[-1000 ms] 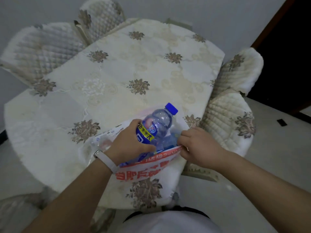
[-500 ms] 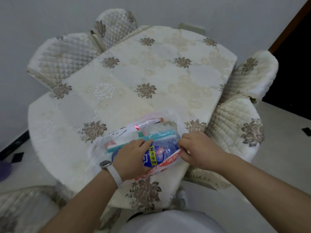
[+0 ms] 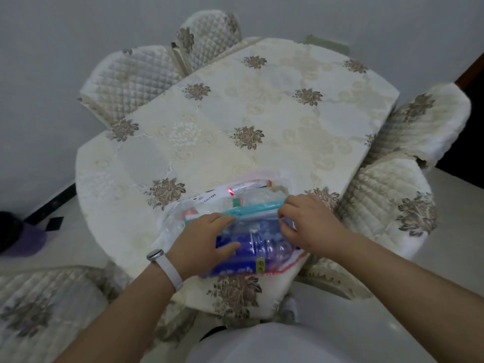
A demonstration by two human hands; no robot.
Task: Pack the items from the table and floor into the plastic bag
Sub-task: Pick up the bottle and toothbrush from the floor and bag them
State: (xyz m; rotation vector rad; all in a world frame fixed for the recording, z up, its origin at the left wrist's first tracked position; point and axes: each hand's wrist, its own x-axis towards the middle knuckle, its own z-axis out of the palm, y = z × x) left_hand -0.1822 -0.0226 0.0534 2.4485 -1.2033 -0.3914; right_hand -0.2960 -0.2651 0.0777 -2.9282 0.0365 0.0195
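A single head-mounted wide-angle view looks forward and steeply down from above the near edge of the table (image 3: 262, 106), close enough that both forearms enter from the bottom corners. The lens bends straight edges (note the curved tabletop outline). The quilted chairs (image 3: 136, 77) and the wall (image 3: 65, 27) fill the periphery.

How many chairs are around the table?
5: two at the far left, two on the right, one near left. Others may be hidden.
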